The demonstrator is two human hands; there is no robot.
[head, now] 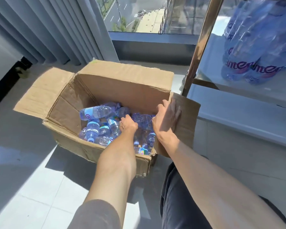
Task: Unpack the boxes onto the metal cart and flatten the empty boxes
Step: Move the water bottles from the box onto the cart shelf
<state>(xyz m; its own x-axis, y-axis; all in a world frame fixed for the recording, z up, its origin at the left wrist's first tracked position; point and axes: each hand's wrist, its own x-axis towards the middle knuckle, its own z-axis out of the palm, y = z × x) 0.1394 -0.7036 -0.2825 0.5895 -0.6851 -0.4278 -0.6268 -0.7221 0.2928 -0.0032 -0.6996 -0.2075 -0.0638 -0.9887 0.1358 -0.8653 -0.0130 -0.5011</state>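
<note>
- Two bare forearms reach forward from dark sleeves over a pale tiled floor (40, 187), a dark-trousered knee showing beside them.
- At the left hand (128, 123), fingers curl down among the small clear plastic water bottles with blue labels (96, 111); it seems to close on one, though the fingers are hidden and what exactly it grips cannot be told.
- Spread flat, the right hand (168, 119) presses its straight fingers against the right-side flap of the open brown cardboard box (122, 83), holding the flap back from the opening.
- Loose bottles lie jumbled in the bottom of the box, some on their sides, well below the rim; the box sits on the floor with its other flaps folded outward.
- Just right of the box stands the metal cart (198, 47), its brass-coloured upright post rising beside the flap; a shrink-wrapped pack of blue-labelled bottles (254, 47) already rests on a pale shelf.
- Behind, grey pleated curtains (40, 30) frame a window looking down on a street.
- Judged from this, the unpacking is under way and the box far from empty; flattening must wait.
- To do it well, the flap should stay pinned aside while a firm hold is taken round a bottle's body, then lifted clear of the rim before swinging right to the shelf.
</note>
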